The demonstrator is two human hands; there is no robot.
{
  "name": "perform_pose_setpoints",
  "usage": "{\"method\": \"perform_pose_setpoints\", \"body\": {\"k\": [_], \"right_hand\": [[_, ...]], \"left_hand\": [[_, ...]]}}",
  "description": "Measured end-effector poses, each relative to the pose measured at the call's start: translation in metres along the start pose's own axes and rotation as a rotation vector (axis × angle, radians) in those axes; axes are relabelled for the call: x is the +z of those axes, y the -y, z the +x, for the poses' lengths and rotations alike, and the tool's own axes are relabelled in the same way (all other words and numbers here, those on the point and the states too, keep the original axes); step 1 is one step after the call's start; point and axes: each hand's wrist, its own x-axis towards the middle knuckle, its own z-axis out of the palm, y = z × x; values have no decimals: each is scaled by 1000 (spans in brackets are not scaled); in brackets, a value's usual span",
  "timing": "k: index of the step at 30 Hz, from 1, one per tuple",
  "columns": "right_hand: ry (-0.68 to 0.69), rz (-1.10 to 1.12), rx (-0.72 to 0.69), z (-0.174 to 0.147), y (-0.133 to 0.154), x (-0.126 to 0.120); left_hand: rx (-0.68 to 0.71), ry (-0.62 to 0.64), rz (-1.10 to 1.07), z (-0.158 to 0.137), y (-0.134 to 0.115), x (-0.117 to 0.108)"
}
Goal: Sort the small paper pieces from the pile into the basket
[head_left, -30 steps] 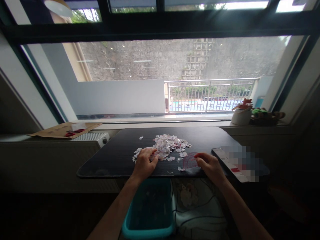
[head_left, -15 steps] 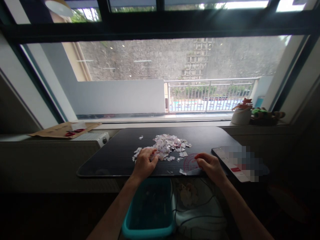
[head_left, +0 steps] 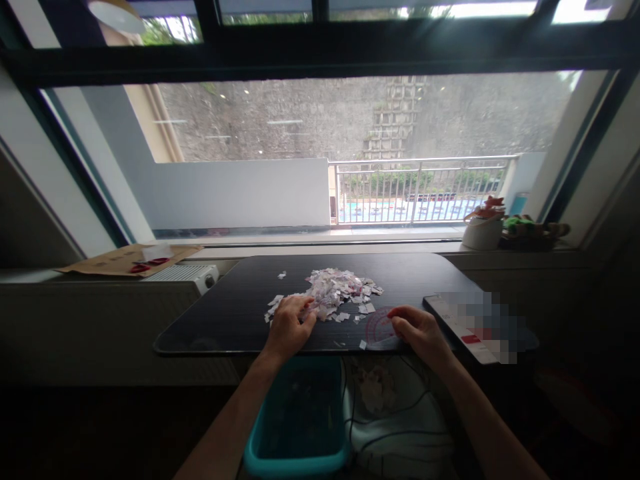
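Note:
On the dark table lies a heap of small torn paper scraps, mostly white with some pinkish bits. My left hand rests at the heap's near left side, fingers apart and touching the scraps. To the right, my right hand pinches the edge of a clear plastic protractor with red markings, which is low over or on the tabletop; I cannot tell which. One small scrap lies by the protractor's lower left corner. A few more scraps sit apart at the back left.
A phone, partly blurred out, lies at the table's right. Below the front edge stands a teal bin beside a pale bag. A brown paper bag with red-handled scissors is on the left; a white pot is on the sill.
The protractor and my right fingertips have shifted slightly left. The white piece by the protractor's lower left corner shows smaller now. My left hand has hardly moved.

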Motion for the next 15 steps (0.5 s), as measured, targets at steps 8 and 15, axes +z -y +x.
{"method": "perform_pose_setpoints", "body": {"k": [8, 15], "right_hand": [[34, -35, -3, 1, -1, 5], [-187, -128, -7, 8, -9, 8]], "left_hand": [[3, -9, -1, 0, 0, 0], [12, -27, -9, 0, 0, 1]]}}
